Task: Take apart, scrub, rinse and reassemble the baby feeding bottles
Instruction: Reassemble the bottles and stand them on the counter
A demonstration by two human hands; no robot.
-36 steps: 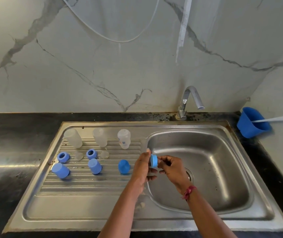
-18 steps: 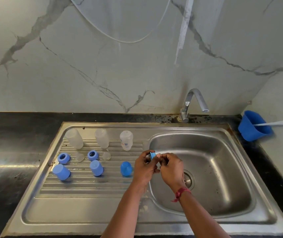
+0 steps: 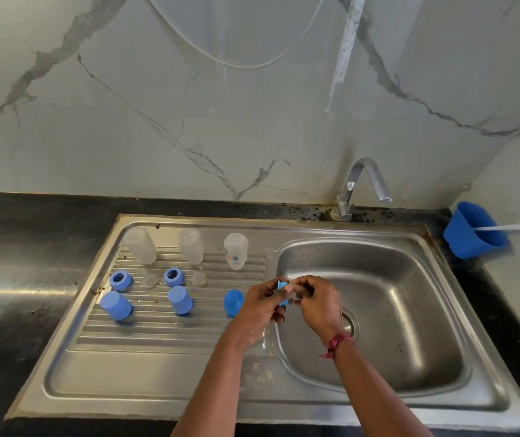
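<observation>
My left hand (image 3: 260, 305) and my right hand (image 3: 317, 302) meet over the left rim of the sink basin, both gripping a small blue collar ring (image 3: 283, 286) with a clear teat in it. On the ribbed drainboard (image 3: 158, 326) stand three clear bottle bodies (image 3: 140, 246) (image 3: 191, 246) (image 3: 236, 250) in a back row. In front of them lie two blue collar rings (image 3: 120, 280) (image 3: 172, 276), two clear teats (image 3: 150, 279) (image 3: 199, 278) and three blue caps (image 3: 116, 305) (image 3: 180, 300) (image 3: 233, 302).
The steel sink basin (image 3: 410, 310) with its drain lies under my right hand, the tap (image 3: 359, 187) behind it. A blue cup (image 3: 473, 234) holding a white-handled brush stands at the back right. Black counter (image 3: 16, 279) surrounds the sink.
My hands have closed together around the blue ring, which showed more openly a second ago. The view has shifted slightly.
</observation>
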